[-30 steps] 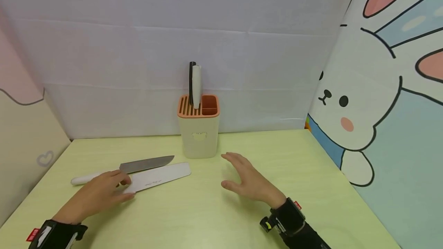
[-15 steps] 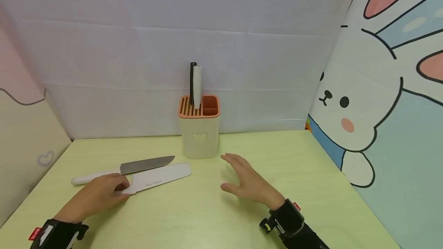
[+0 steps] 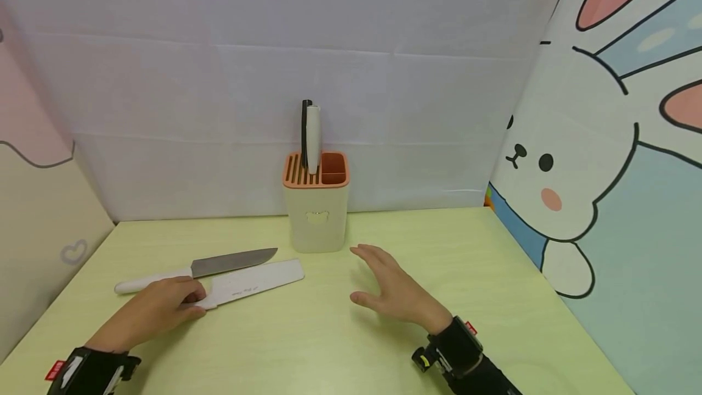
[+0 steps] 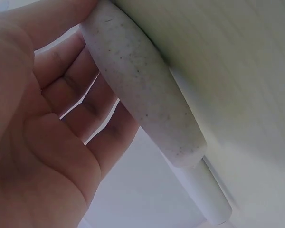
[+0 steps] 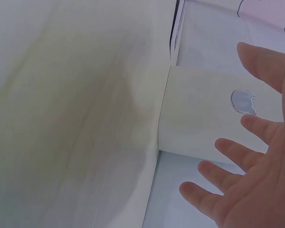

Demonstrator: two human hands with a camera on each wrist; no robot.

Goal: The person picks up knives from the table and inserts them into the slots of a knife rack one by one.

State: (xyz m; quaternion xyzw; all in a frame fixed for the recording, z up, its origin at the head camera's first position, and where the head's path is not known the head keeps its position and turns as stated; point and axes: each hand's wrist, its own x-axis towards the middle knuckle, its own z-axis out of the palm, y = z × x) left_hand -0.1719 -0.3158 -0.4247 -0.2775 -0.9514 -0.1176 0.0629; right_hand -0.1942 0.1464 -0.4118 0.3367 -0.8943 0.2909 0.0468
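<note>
My left hand (image 3: 156, 313) grips a white-bladed kitchen knife (image 3: 258, 279) near where blade meets handle. That broad blade lies flat on the table, pointing right. Up close in the left wrist view, thumb and fingers pinch its speckled white handle (image 4: 142, 90). Just behind lies a second knife (image 3: 236, 261) with a grey blade and a white handle (image 4: 204, 190), partly covered by the hand in the head view. My right hand (image 3: 395, 291) hovers over the table with fingers spread and nothing in them, in front and to the right of the knife holder (image 3: 317, 218).
In the holder's slotted orange top stand a black handle (image 3: 304, 133) and a white handle (image 3: 313, 139). The pale yellow table (image 3: 329, 334) meets a white cloth backdrop (image 3: 192, 96) at the rear. A cartoon rabbit panel (image 3: 576, 169) borders the right side.
My left hand has closed its fingers and thumb around the white-bladed knife's handle, drawing back slightly from the blade. The right hand stays in place.
</note>
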